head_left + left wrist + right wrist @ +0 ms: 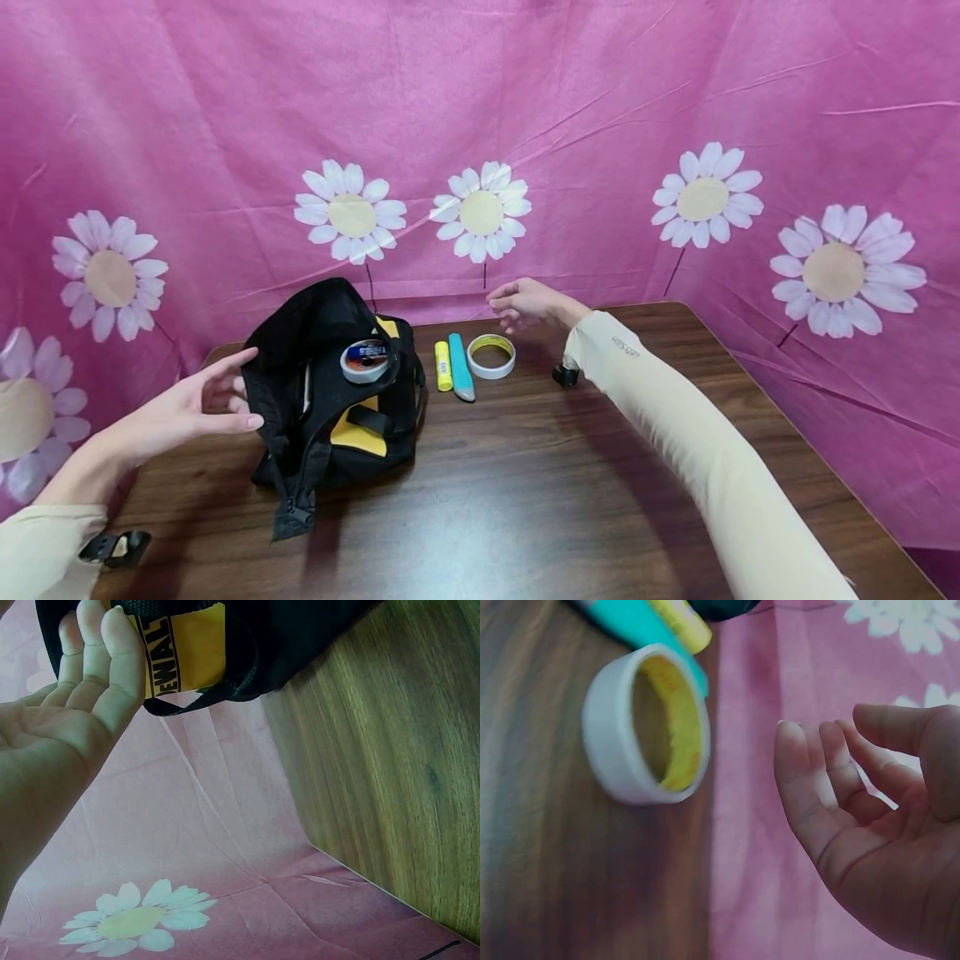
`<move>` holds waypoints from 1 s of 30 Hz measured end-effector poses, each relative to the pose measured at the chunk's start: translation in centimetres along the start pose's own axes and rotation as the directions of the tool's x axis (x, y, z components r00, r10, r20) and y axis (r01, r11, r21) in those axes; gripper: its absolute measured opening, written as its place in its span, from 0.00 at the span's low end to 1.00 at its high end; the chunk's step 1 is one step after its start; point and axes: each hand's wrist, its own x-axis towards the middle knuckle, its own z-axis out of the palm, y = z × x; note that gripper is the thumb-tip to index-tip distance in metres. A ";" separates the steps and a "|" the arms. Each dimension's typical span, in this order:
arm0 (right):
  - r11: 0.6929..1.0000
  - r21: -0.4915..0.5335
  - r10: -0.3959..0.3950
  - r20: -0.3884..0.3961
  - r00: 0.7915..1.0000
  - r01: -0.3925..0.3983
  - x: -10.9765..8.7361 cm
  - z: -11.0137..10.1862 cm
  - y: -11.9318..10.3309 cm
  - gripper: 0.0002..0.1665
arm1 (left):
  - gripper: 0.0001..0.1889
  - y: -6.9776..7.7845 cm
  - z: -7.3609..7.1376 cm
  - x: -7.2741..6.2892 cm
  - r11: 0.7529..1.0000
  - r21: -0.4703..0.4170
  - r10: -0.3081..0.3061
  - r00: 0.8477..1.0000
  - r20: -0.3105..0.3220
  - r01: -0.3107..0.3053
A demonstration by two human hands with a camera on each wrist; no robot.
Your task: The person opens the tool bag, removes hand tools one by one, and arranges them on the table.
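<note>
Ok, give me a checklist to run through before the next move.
1. Bag mouth open: ok, its inside shows.
2. Left hand at the bag's edge: ok.
3. Right hand free: ok, holds nothing.
4. Right hand touching the white tape roll: not ok, apart from it.
5. White tape roll flat on the table: ok, beside the teal cutter.
6. Roll inside the bag settled at the bottom: cannot tell.

Downward head view, close wrist views; shared tabletop [525,492]
</note>
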 end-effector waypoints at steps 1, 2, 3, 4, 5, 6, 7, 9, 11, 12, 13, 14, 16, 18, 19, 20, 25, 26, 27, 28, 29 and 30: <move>1.000 -0.011 -0.007 0.008 1.000 0.007 0.0 0.2 -0.8 0.26 | 0.48 0.0 0.0 0.1 1.000 0.000 0.003 1.000 0.001 -0.003; 1.000 -0.021 -0.015 0.016 1.000 0.015 -0.1 0.5 -1.6 0.26 | 0.48 0.0 0.0 0.1 1.000 -0.001 0.005 1.000 0.002 -0.005; 0.999 -0.033 -0.024 0.028 0.999 0.025 -0.1 0.8 -2.4 0.26 | 0.48 0.0 0.0 0.2 1.000 0.000 0.007 1.000 0.003 -0.007; 0.998 -0.045 -0.034 0.040 0.999 0.036 -0.2 1.1 -3.2 0.25 | 0.48 0.0 -0.1 0.2 1.000 -0.003 0.007 1.000 0.005 -0.007; 0.997 -0.057 -0.048 0.054 0.997 0.051 -0.3 1.5 -4.0 0.25 | 0.48 0.0 -0.1 0.3 1.000 -0.004 0.009 1.000 0.005 -0.009; 0.996 -0.062 -0.059 0.066 0.996 0.063 -0.3 2.0 -4.8 0.25 | 0.48 0.0 -0.1 0.3 1.000 -0.003 0.011 1.000 0.005 -0.011; 0.995 -0.068 -0.070 0.079 0.994 0.076 -0.4 2.4 -5.6 0.24 | 0.48 0.1 -0.1 0.3 1.000 -0.004 0.012 1.000 0.006 -0.012; 0.991 -0.075 -0.099 0.112 0.989 0.108 -0.6 3.4 -7.0 0.24 | 0.48 0.1 -0.1 0.3 1.000 -0.006 0.013 1.000 0.007 -0.013; 0.988 -0.073 -0.127 0.139 0.982 0.138 -0.6 4.6 -8.5 0.24 | 0.48 0.1 0.0 0.3 1.000 -0.003 0.011 1.000 0.005 -0.011; 0.986 -0.068 -0.140 0.153 0.978 0.152 -0.7 5.3 -9.2 0.24 | 0.48 0.1 0.0 0.3 1.000 -0.001 0.008 1.000 0.004 -0.008; 0.984 -0.062 -0.154 0.169 0.974 0.167 -0.6 5.9 -9.8 0.24 | 0.48 0.1 0.0 0.3 1.000 0.001 0.004 1.000 0.004 -0.004; 0.983 -0.050 -0.164 0.184 0.969 0.176 -0.6 6.6 -10.4 0.24 | 0.48 0.1 0.0 0.3 1.000 0.002 0.001 1.000 0.004 -0.001; 0.979 -0.049 -0.185 0.206 0.961 0.199 -0.5 7.9 -11.7 0.23 | 0.48 0.1 0.0 0.3 1.000 0.002 -0.003 1.000 0.004 0.003; 0.975 -0.049 -0.201 0.229 0.953 0.217 -0.5 9.2 -12.8 0.23 | 0.49 0.1 0.0 0.4 1.000 -0.001 -0.004 1.000 0.007 0.004; 0.975 -0.039 -0.205 0.242 0.948 0.221 -0.4 9.9 -13.3 0.22 | 0.49 0.1 0.0 0.4 1.000 -0.003 -0.004 1.000 0.010 0.004; 0.976 -0.021 -0.206 0.258 0.944 0.218 -0.3 10.6 -13.8 0.22 | 0.49 0.1 -0.1 0.4 1.000 -0.005 -0.002 1.000 0.012 0.002; 0.978 -0.001 -0.199 0.307 0.931 0.210 0.3 13.7 -15.5 0.23 | 0.48 0.1 -0.1 0.5 1.000 -0.005 0.000 1.000 0.016 0.000; 0.978 -0.001 -0.196 0.311 0.930 0.207 0.5 14.3 -15.8 0.23 | 0.48 0.1 -0.1 0.4 1.000 -0.005 0.000 1.000 0.014 0.000; 0.977 -0.014 -0.197 0.308 0.931 0.212 0.7 14.9 -16.0 0.24 | 0.48 0.0 -0.1 0.4 1.000 -0.007 -0.001 1.000 0.013 0.001; 0.977 -0.017 -0.198 0.310 0.930 0.214 1.0 15.6 -16.2 0.24 | 0.48 0.0 -0.1 0.3 1.000 -0.009 -0.004 1.000 0.012 0.004; 0.976 -0.021 -0.198 0.314 0.928 0.216 1.2 16.2 -16.3 0.24 | 0.48 0.0 -0.1 0.1 1.000 -0.011 -0.005 1.000 0.010 0.005; 0.976 -0.026 -0.197 0.317 0.928 0.216 1.5 16.9 -16.4 0.24 | 0.48 -0.1 -0.1 0.0 1.000 -0.011 -0.004 1.000 0.009 0.004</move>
